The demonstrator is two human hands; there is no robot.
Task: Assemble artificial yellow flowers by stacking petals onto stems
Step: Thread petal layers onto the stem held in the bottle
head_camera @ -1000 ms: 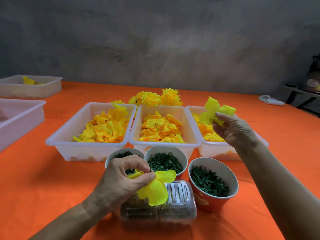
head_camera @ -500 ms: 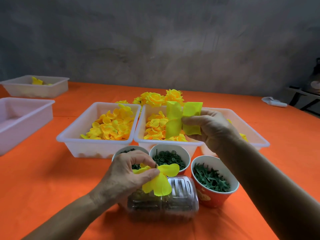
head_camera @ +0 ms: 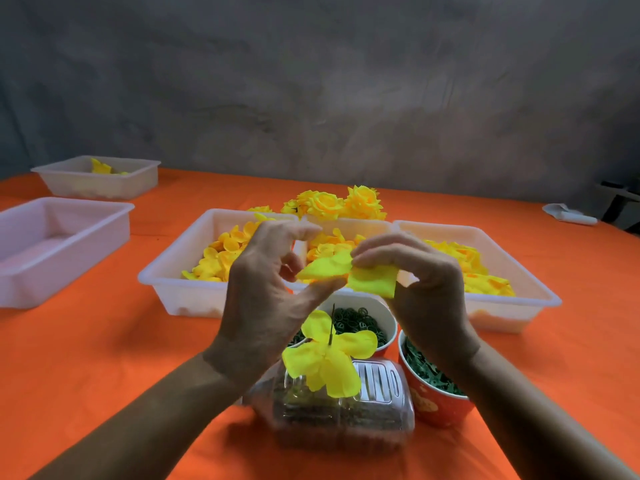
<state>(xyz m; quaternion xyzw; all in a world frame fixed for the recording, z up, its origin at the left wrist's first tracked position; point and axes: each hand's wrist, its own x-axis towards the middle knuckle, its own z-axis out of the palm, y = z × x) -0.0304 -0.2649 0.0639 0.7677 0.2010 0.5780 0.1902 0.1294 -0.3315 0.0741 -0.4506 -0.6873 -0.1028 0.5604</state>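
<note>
Petal layer [head_camera: 346, 273]: pinched by left hand [head_camera: 266, 299] and right hand [head_camera: 415, 282]; directly above upright stem [head_camera: 331, 325]; both equally near

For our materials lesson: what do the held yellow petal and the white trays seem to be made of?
Yellow petal: probably thin matte fabric; it creases and droops between the fingers.
White trays: likely translucent plastic; light shows through smooth moulded walls with rolled rims.
</note>
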